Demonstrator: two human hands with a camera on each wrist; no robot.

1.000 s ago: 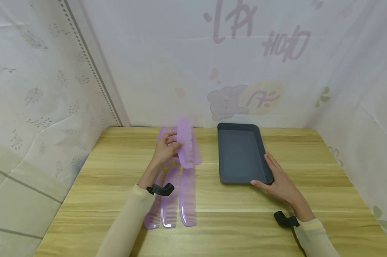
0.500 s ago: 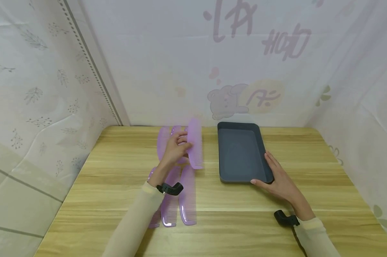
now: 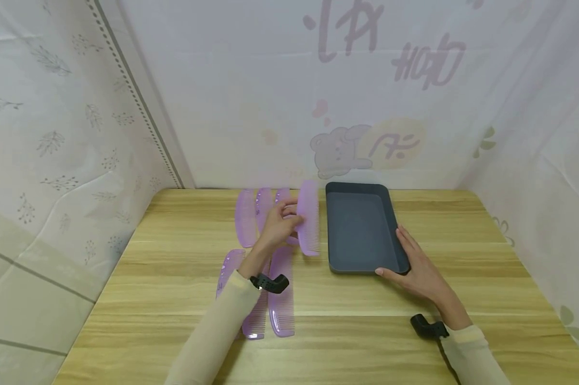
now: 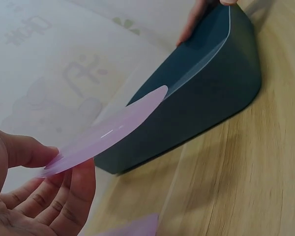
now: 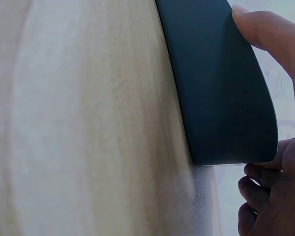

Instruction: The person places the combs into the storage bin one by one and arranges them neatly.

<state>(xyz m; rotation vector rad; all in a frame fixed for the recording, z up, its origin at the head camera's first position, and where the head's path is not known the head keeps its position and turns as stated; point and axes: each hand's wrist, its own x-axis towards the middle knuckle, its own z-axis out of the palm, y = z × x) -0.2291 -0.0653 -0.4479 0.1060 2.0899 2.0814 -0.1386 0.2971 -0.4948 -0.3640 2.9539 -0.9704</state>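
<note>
A translucent lilac comb [image 3: 309, 224] is pinched between the thumb and fingers of my left hand [image 3: 280, 223], teeth facing right. It is raised off the table, just left of the dark grey rectangular tray [image 3: 361, 230]. In the left wrist view, the comb's far end [image 4: 137, 110] overlaps the tray wall [image 4: 196, 103]. My right hand [image 3: 421, 272] holds the tray at its near right corner, thumb on the front rim and fingers along the right side. Nothing lies inside the tray.
Three more lilac combs, one of them the left comb [image 3: 245, 219], lie in a back row, partly behind my left hand. A front row includes the right comb [image 3: 282, 299]; my left forearm covers part of it. Patterned cloth [image 3: 251, 96] hangs behind the wooden table [image 3: 356, 331].
My left hand has carried the pinched comb rightward, from over the back row toward the tray, uncovering combs behind it. My right hand and the tray have stayed in place.
</note>
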